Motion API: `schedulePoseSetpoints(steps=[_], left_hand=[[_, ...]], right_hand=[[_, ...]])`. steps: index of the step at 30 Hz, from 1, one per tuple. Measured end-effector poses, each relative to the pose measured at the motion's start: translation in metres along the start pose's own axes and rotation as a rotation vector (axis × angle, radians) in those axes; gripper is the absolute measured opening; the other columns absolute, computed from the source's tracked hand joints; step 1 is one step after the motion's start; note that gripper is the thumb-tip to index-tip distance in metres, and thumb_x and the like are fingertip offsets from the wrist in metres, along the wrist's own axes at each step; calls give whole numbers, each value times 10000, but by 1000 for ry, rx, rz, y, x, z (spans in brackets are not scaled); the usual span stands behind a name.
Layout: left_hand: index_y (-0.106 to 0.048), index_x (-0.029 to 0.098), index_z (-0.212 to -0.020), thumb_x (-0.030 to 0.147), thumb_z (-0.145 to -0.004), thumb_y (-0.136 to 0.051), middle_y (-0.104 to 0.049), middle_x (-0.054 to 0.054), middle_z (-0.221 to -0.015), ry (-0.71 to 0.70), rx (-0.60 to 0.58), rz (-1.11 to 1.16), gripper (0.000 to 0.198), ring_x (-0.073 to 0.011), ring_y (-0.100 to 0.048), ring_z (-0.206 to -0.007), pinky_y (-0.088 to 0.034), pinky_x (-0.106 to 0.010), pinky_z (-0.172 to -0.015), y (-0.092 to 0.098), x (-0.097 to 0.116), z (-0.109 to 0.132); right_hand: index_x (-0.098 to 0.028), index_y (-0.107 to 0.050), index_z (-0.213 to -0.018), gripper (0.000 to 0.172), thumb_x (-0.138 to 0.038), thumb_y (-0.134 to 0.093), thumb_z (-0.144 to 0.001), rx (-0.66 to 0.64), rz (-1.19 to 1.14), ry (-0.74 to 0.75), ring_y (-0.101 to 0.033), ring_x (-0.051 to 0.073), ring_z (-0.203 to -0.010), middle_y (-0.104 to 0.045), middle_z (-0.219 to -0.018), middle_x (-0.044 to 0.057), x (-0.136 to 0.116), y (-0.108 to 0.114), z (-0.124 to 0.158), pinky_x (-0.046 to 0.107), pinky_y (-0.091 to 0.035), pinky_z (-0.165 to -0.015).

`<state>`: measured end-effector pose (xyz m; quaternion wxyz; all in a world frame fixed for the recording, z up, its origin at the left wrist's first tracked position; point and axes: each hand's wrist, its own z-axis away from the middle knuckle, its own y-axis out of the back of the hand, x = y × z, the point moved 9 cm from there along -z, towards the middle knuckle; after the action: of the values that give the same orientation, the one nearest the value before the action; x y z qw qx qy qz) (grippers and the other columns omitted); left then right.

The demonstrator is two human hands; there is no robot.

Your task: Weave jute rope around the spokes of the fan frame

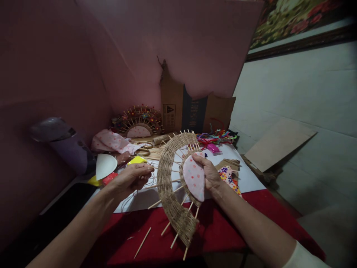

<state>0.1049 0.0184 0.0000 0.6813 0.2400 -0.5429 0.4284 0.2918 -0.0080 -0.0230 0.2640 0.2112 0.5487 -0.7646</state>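
Observation:
My right hand (209,174) grips the pink dotted fabric centre (193,176) of a half-round woven fan (170,186), holding it upright on edge above the table. Jute twine is woven in an arc across wooden sticks that poke out past the rim. My left hand (133,178) is to the left of the fan, fingers pinched together on a thin strand of twine (150,183) that runs to the weave. A loose stick (142,242) lies on the red cloth (223,223) below.
A finished decorated fan (138,121) leans at the back beside a cardboard box (195,111). Pink fabric (111,141), a white half-round card (105,165), coloured pipe cleaners (216,137), a twine spool (160,139) and patterned cloth (230,180) lie on the white sheet (245,175).

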Motion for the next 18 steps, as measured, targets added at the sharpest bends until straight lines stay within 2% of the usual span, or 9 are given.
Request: schedulePoseSetpoints(steps=[4, 10, 18], left_hand=[[-441, 149, -620, 326, -671, -646, -336, 76, -493, -22, 19, -34, 275, -21, -222, -392, -60, -203, -388, 5, 7, 1], [-501, 135, -646, 343, -683, -619, -391, 55, -473, -107, 75, -276, 241, -28, -215, -391, -53, -226, -409, 9, 28, 2], [-511, 147, -603, 384, -686, -597, -365, 57, -454, -167, 13, -408, 265, -47, -213, -395, -85, -241, -409, 1, 45, 1]], right_hand=[[-154, -572, -675, 35, -133, -576, -703, 4, 8, 28, -613, 147, -477, -655, -543, 11, -2, 0, -1, 259, -506, -526], [-148, -574, -670, 35, -134, -590, -698, 25, 29, 43, -609, 141, -466, -653, -533, 8, -3, 1, -1, 248, -503, -505], [-156, -559, -674, 38, -150, -593, -692, 11, 67, 36, -623, 156, -493, -658, -552, 15, -2, 0, 0, 272, -516, -531]])
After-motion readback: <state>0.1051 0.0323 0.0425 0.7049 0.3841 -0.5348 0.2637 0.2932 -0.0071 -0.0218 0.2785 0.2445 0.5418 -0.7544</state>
